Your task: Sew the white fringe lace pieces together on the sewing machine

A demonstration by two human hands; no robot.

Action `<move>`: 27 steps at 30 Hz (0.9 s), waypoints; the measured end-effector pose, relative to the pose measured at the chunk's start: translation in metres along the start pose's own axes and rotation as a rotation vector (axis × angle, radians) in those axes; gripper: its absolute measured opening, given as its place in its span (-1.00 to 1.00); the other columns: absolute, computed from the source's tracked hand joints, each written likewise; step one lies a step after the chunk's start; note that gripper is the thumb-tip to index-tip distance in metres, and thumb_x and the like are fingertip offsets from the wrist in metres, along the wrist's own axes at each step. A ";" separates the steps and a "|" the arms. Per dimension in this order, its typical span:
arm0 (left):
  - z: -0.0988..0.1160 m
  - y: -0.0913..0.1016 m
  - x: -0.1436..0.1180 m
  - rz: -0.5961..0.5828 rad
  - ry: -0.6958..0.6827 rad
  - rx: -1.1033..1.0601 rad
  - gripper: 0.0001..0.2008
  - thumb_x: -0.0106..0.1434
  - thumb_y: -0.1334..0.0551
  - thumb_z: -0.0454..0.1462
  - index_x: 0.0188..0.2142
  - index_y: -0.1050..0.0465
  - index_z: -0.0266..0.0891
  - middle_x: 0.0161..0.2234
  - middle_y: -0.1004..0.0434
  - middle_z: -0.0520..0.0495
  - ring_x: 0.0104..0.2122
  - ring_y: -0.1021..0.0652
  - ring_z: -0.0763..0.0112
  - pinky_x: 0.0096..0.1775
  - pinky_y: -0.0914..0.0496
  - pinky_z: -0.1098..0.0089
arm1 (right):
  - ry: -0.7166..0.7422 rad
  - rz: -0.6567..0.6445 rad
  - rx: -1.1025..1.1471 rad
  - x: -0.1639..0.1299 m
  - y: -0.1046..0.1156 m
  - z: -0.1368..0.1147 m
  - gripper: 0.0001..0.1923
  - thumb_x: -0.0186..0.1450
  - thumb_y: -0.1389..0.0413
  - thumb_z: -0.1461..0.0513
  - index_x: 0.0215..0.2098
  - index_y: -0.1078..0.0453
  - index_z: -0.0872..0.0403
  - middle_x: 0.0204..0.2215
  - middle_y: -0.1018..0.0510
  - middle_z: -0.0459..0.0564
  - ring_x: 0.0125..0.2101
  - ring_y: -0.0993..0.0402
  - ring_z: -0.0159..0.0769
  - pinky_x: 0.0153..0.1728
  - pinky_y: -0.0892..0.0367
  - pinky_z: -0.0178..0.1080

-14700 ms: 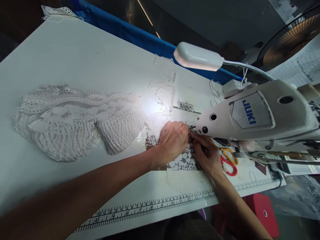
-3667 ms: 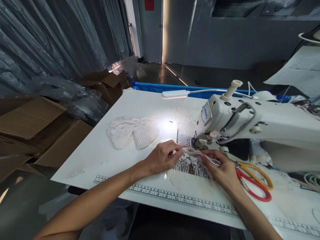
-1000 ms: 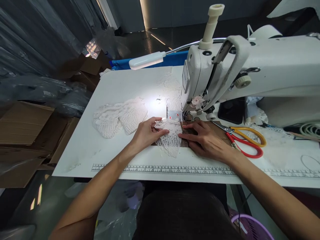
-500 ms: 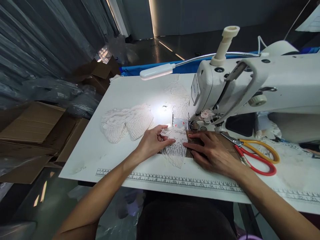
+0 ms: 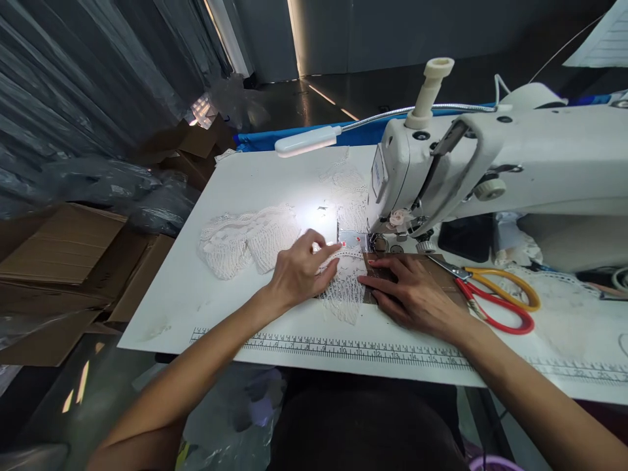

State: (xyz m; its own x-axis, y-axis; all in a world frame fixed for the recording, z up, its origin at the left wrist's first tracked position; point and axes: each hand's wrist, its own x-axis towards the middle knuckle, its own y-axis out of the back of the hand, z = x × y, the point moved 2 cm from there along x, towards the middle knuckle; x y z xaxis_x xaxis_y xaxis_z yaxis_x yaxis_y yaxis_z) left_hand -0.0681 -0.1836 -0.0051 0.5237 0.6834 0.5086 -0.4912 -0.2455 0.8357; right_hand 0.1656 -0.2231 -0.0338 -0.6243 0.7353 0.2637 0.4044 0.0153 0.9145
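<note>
White table [image 5: 245, 176]: scissors [image 5: 495, 297] beside sewing machine [image 5: 490, 163]

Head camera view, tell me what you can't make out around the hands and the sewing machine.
- Needle and presser foot: hidden behind the sewing machine head.
- Lace piece: its left edge is covered by the left hand, so the grip is unclear.
- Brown sheet: mostly covered by the right hand.
- Scissors: blade tips too small to tell.
- Machine body: cut off by the right edge.
</note>
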 end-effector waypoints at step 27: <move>0.010 -0.003 -0.013 -0.184 -0.630 -0.322 -0.87 0.35 -0.23 -0.32 -0.19 -0.51 -0.36 -0.19 -0.62 -0.18 -0.27 -0.57 0.33 -0.22 -0.50 0.27 | -0.115 -0.046 -0.229 0.028 0.006 0.006 -0.55 0.48 0.14 0.16 0.26 -0.30 0.06 -0.15 -0.42 0.19 -0.28 -0.42 -0.15 -0.35 -0.40 -0.17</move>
State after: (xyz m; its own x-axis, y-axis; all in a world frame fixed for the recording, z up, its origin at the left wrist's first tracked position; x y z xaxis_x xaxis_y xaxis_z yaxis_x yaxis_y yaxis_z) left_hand -0.0668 -0.1986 -0.0119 0.8709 0.1450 0.4695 -0.4862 0.1157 0.8662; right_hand 0.1545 -0.1985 -0.0227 -0.5531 0.8098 0.1958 0.2076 -0.0936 0.9737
